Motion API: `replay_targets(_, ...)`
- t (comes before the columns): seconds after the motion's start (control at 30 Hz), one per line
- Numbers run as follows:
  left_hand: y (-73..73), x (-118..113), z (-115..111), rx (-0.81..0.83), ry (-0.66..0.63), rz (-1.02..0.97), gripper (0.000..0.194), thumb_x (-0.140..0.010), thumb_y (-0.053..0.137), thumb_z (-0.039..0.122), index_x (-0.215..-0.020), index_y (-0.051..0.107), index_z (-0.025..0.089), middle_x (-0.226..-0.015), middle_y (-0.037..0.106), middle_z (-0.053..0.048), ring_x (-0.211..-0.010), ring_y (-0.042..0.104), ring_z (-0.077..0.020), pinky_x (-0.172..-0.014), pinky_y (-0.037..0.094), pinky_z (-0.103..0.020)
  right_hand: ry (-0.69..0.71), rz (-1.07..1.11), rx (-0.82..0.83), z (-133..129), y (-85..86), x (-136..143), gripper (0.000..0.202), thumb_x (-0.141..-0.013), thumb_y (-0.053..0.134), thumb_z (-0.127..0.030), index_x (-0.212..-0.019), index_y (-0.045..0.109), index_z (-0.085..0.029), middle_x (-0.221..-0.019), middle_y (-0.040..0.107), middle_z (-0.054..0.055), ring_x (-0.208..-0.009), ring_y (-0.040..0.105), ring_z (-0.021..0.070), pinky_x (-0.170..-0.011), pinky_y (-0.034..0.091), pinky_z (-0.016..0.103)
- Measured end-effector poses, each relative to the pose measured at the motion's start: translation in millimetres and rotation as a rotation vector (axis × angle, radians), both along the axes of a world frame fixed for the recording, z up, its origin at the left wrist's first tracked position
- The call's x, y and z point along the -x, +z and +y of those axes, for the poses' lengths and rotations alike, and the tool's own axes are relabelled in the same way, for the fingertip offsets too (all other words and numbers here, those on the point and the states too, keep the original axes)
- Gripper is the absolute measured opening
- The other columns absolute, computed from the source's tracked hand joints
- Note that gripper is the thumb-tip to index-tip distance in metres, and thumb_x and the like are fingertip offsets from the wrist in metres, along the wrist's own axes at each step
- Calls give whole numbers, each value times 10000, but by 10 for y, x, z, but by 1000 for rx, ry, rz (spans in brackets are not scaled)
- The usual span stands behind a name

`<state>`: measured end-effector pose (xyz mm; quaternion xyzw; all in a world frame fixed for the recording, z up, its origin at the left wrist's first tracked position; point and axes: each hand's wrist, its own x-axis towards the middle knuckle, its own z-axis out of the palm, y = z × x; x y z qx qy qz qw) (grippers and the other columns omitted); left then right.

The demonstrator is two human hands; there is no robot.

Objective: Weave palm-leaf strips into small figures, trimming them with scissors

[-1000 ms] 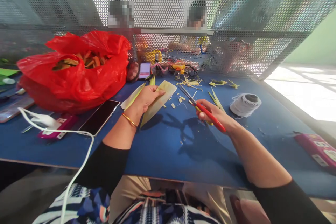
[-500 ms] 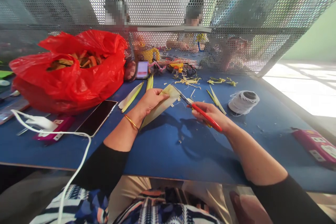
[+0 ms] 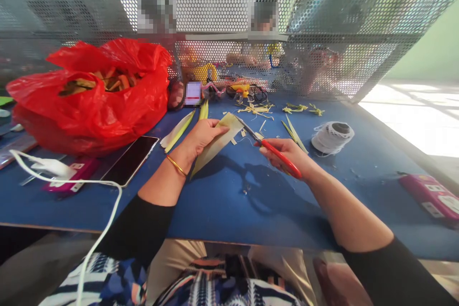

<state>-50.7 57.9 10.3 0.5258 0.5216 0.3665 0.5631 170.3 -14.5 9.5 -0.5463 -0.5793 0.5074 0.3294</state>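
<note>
Pinched in my left hand (image 3: 207,135) is a flat, pale yellow-green corn husk (image 3: 218,146), slanting down toward my wrist. My right hand (image 3: 281,153) is closed around red-handled scissors (image 3: 278,153). Their metal blades point up and left, with the tips at the husk's upper right edge. Whether the blades touch the husk, I cannot tell. Small husk scraps and thin fibres lie on the blue table (image 3: 222,210) just beyond the blades. Left of my left hand rests another husk piece (image 3: 177,130), pale with a green edge.
A red plastic bag (image 3: 143,110) full of husks stands at the left. Near it lie a phone (image 3: 131,160) and a white cable (image 3: 116,201). At the right are a white thread spool (image 3: 332,139) and a magenta box (image 3: 432,195). A perforated metal screen (image 3: 222,0) rises behind the table.
The husk in my left hand has tilted slightly and now shows flatter, its top edge a little higher and further left. The scissors stay close to its edge. The view has shifted a little.
</note>
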Motion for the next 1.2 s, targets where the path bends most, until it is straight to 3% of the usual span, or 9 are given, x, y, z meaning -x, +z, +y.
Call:
replay_targets(0.13, 49, 7, -19, 50, 2, -51, 57, -757, 706, 205, -724, 694, 160, -597, 666, 2, -449, 537, -97, -474, 371, -222, 7, -21, -24, -21, 38, 8, 673, -577, 734, -664, -967, 679, -118, -508, 384, -92, -435, 310, 52, -417, 218, 233)
replay_targets(0.4, 53, 12, -45, 92, -72, -41, 148, -679, 784, 257, -762, 724, 151, -643, 698, -22, -466, 559, -106, -479, 400, -225, 158, -158, -122, -38, 67, -26, 651, -671, 664, -673, -1034, 625, -133, -566, 367, -81, -512, 323, 74, -473, 229, 250)
replay_targets(0.57, 62, -40, -76, 100, -97, -19, 130, -675, 787, 250, -725, 720, 150, -625, 700, -27, -467, 553, -100, -475, 400, -216, 138, -153, -147, -20, 4, -15, 647, -669, 632, -714, -973, 629, -143, -568, 369, -77, -515, 319, 79, -483, 249, 250)
replay_targets(0.8, 65, -49, -72, 94, -89, -27, 168, -652, 813, 264, -709, 710, 144, -615, 695, -24, -474, 558, -103, -482, 411, -220, 77, -117, -57, -21, 10, 23, 682, -643, 637, -741, -950, 655, -132, -566, 371, -73, -483, 318, 67, -455, 233, 236)
replay_targets(1.03, 27, -30, -38, 102, -87, -50, 86, -715, 742, 208, -766, 725, 141, -664, 717, -45, -478, 575, -109, -481, 425, -223, 74, -107, -120, -28, -40, 20, 534, -687, 650, -675, -804, 658, -154, -536, 342, -73, -476, 297, 65, -452, 215, 237)
replay_targets(1.2, 52, -35, -64, 106, -82, -42, 75, -712, 734, 201, -753, 721, 140, -655, 713, -43, -485, 582, -114, -493, 426, -226, 105, -140, -115, -48, 15, 21, 596, -668, 631, -715, -866, 641, -153, -570, 398, -61, -491, 352, 77, -455, 259, 237)
